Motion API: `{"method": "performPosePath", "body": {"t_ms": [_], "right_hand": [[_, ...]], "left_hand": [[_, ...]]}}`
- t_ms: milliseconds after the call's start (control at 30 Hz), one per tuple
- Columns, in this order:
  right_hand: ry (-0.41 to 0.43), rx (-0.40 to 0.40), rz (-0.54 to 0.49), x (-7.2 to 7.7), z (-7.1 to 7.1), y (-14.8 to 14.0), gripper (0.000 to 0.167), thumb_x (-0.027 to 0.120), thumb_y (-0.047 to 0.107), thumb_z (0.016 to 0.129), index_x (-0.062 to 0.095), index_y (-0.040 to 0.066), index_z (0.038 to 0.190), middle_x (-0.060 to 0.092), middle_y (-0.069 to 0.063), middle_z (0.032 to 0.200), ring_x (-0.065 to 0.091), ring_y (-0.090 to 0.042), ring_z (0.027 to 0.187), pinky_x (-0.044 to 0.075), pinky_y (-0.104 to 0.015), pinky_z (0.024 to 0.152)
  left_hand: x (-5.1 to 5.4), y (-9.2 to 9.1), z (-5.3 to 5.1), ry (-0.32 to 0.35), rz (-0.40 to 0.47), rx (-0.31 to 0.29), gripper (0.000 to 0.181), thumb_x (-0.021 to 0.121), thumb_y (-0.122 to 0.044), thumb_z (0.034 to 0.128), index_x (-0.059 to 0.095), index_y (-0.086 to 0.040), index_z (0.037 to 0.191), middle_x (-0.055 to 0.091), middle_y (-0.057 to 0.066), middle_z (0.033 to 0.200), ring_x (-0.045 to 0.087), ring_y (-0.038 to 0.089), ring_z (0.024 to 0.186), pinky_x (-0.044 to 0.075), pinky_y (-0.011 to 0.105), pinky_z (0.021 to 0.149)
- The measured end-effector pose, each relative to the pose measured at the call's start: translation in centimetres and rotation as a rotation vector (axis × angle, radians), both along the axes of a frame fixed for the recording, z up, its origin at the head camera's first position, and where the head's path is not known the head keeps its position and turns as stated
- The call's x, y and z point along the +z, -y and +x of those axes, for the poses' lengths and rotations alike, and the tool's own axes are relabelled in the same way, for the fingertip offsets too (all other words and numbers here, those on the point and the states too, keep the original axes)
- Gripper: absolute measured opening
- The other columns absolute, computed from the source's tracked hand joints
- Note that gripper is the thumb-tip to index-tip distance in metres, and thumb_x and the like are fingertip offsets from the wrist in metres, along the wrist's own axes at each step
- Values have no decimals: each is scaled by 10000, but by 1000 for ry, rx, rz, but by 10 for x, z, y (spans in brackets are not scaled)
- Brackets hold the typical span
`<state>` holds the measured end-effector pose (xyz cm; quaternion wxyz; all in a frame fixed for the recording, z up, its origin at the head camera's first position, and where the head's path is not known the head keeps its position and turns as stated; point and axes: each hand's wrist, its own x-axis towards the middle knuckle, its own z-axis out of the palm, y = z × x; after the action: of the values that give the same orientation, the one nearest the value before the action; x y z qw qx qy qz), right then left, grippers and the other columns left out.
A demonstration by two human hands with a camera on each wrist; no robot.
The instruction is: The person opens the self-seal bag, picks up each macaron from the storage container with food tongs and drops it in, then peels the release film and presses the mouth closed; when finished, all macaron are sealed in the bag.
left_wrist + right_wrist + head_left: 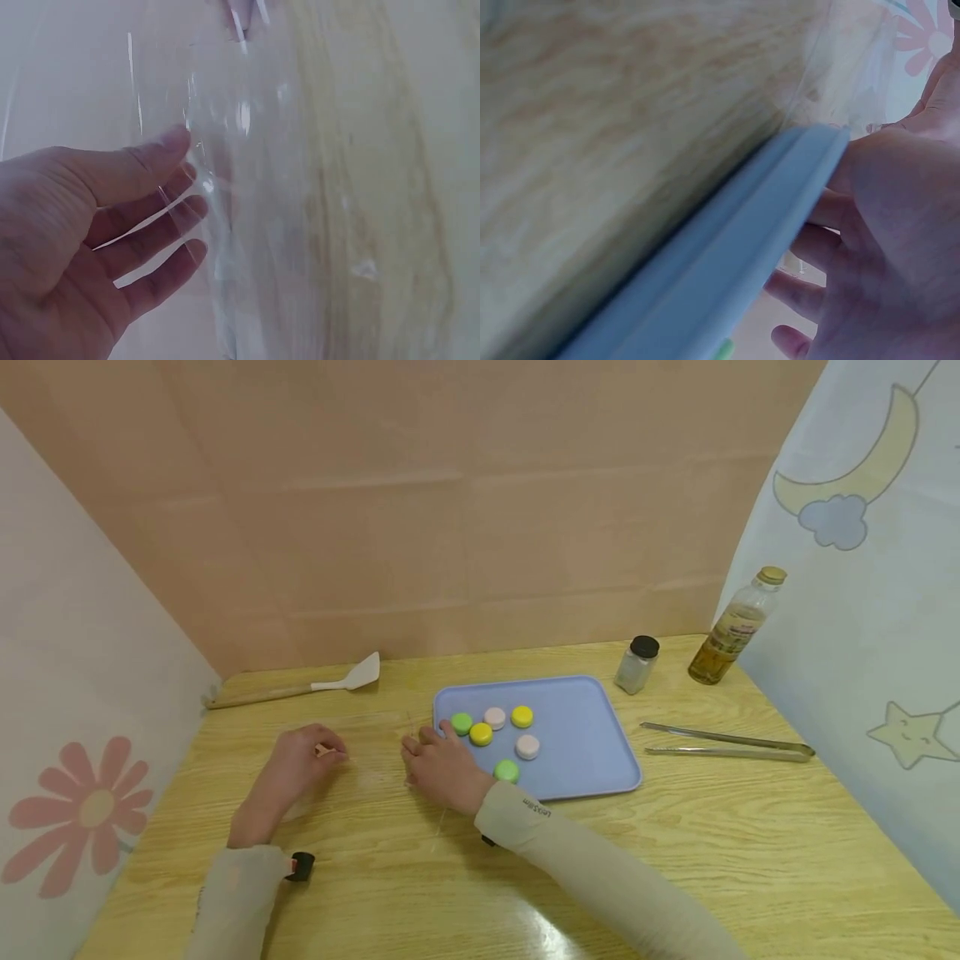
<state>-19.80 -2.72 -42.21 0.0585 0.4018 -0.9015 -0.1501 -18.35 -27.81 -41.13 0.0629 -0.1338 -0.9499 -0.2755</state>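
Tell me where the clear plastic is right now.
In the head view, the clear plastic is left of the blue tray, between the left hand and the right hand.

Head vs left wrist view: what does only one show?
Head only: blue rectangular tray, round green, yellow and pink pieces, white wooden-handled spatula, metal tongs, gold-capped glass bottle, black-lidded clear jar.
Left wrist only: palm side of the left hand.
Both: that hand, thin clear plastic film, right hand (seemingly just fingertips in wrist view), yellow wood-grain table.
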Motion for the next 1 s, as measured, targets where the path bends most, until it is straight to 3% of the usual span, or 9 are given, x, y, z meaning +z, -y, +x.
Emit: {"method": "performPosePath", "body": {"t_ms": [200,400,600,800,1000], "right_hand": [[22,-2,-13,0,-1,1,538,497,505,1048,522,211,1498,491,92,1508,447,-181,1331,317,-473,1102],[33,11,-37,0,-5,0,519,525,500,1039,557,211,1469,540,99,1455,457,-153,1312,329,-491,1080],[115,36,-138,-2,-12,-3,406,608,472,1007,657,230,1329,601,106,1354,490,-145,1268,343,-482,1020],[169,47,-241,-4,-18,-5,235,653,439,987,686,239,1107,633,88,1268,513,-174,1287,339,-474,1000],[152,35,-279,5,-16,-10,230,628,308,1014,683,208,1214,644,51,1292,546,-176,1252,366,-438,960]], "left_hand": [[4,0,-2,-18,-27,0,51,775,-52,887,750,-76,850,726,23,846,584,175,710,490,365,653],[3,-2,-2,-77,-41,-36,50,773,-12,874,763,-49,842,737,47,848,631,165,721,520,364,649],[5,-4,-1,-33,-43,-38,52,767,-13,881,759,-56,853,734,47,872,607,162,720,503,368,644],[4,-4,-1,-34,-39,-36,68,768,-7,878,756,-70,856,728,33,864,571,144,690,481,341,622],[2,-2,-2,-33,-36,-31,58,765,-18,885,754,-67,856,727,25,868,558,136,684,467,333,616]]}}
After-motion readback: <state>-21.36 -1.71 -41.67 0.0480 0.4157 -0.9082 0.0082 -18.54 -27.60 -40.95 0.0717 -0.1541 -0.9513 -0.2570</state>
